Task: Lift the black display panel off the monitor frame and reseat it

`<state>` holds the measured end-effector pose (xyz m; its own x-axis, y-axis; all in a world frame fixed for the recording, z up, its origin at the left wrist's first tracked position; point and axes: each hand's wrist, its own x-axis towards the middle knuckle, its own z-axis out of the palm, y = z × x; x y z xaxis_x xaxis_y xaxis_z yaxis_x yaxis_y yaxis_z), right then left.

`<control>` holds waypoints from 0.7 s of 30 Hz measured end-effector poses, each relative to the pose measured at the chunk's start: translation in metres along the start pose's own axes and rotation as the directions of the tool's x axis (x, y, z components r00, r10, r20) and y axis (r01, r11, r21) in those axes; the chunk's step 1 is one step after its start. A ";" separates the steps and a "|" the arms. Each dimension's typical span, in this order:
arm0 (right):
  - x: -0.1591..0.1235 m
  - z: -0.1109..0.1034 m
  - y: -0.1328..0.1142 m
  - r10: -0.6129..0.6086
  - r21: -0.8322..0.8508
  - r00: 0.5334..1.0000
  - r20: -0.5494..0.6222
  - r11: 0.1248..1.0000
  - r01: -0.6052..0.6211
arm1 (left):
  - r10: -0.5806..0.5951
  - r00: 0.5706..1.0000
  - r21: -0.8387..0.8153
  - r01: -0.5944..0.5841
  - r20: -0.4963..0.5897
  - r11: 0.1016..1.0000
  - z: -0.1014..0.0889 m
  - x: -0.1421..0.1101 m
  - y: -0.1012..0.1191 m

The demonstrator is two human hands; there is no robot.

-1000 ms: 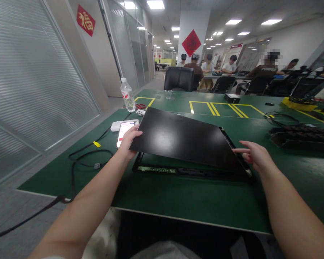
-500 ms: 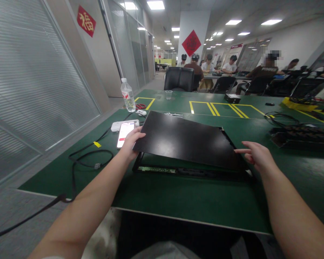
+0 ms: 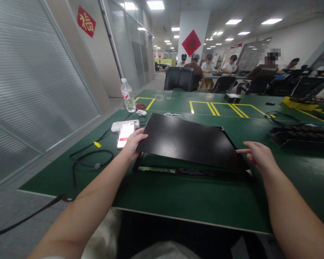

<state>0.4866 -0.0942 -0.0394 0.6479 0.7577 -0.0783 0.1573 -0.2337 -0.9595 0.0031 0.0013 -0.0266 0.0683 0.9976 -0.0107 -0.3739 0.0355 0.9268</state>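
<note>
A glossy black flat panel (image 3: 186,140) lies tilted over a black frame (image 3: 210,173), its left side raised and its right side down near the frame. My left hand (image 3: 135,144) pinches the raised left edge, thumb on top. At the panel's lower right, my right hand (image 3: 256,155) has its index finger stretched to the edge of the panel and frame, holding nothing. Along the frame's near side shows a strip of green circuit board (image 3: 156,169). The panel hides most of the frame's inside.
Left of the panel are a lit phone (image 3: 126,135), a white box-shaped device (image 3: 116,126), a black cable (image 3: 78,158) and a water bottle (image 3: 128,97). Behind it lies a metal caliper-like tool (image 3: 173,115). A dark finned unit (image 3: 302,138) sits right. People work at tables beyond.
My left hand has shifted slightly right, and the panel's raised left edge has moved right and a little lower. My right hand has barely moved.
</note>
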 end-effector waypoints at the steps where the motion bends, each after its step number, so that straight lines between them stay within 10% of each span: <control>1: -0.001 0.000 -0.001 0.005 -0.010 1.000 -0.004 1.000 -0.005 | 0.002 1.000 0.000 -0.002 -0.004 1.000 -0.001 0.001 -0.002; 21: 0.004 0.003 0.012 -0.187 -0.368 0.981 -0.060 0.917 0.152 | -0.040 0.997 0.017 0.041 -0.064 0.999 -0.007 0.013 -0.020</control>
<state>0.4888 -0.0920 -0.0515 0.6508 0.7498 0.1190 0.5175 -0.3235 -0.7922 0.0045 0.0137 -0.0476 0.0237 0.9971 -0.0717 -0.3549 0.0755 0.9319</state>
